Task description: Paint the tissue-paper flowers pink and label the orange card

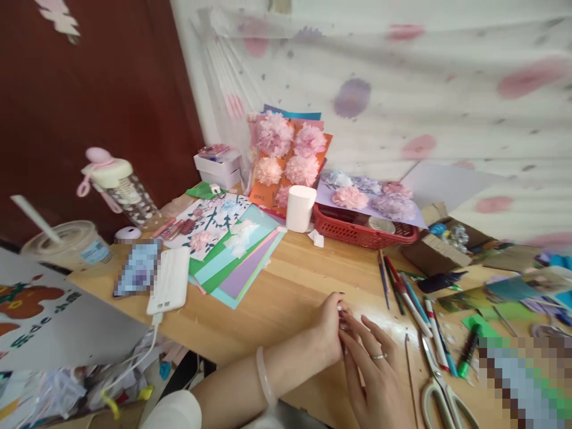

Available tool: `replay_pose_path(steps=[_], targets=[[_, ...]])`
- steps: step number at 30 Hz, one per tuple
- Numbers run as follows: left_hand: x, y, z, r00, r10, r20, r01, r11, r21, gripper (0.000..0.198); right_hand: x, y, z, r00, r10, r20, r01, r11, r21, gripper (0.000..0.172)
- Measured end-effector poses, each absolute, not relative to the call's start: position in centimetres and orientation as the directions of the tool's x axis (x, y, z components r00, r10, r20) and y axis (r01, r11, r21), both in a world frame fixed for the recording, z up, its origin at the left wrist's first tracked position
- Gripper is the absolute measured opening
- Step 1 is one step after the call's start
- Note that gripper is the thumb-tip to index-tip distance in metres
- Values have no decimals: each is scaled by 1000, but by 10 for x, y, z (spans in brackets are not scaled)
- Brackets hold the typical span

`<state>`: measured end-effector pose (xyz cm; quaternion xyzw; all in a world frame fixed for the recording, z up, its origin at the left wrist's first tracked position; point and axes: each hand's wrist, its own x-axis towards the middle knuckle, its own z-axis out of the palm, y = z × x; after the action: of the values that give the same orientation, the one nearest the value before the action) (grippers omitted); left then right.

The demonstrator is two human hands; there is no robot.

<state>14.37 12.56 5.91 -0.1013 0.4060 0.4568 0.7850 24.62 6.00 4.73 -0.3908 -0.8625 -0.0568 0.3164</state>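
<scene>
My left hand [333,328] is over the front edge of the wooden table, its fingers curled inward with a bangle on the wrist. Against it rests my right hand [373,363], a ring on one finger, its fingertips touching the left fingers. Something small and pale shows at the left fingertips, too small to name. Scissors [435,381] lie just right of my right hand, beside a thin brown stick [410,375].
Coloured paper sheets [241,268], a power bank [168,280] and a phone [137,268] lie left. Behind stand a white container [300,208] and a red basket [348,229] under paper flowers [351,197]. Several pens [409,298] and a cardboard box [440,253] are right.
</scene>
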Motion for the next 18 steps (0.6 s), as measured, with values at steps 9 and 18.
replay_pose_path(steps=[9,18], targets=[[165,160,72,304,716,-628,-314,698,644,37,260,41,51,-250,793,556,731,531,-428,44],[216,236,71,306,914,-266,459,103,882,21,331,31,39,24,859,512,816,279,-507,30]])
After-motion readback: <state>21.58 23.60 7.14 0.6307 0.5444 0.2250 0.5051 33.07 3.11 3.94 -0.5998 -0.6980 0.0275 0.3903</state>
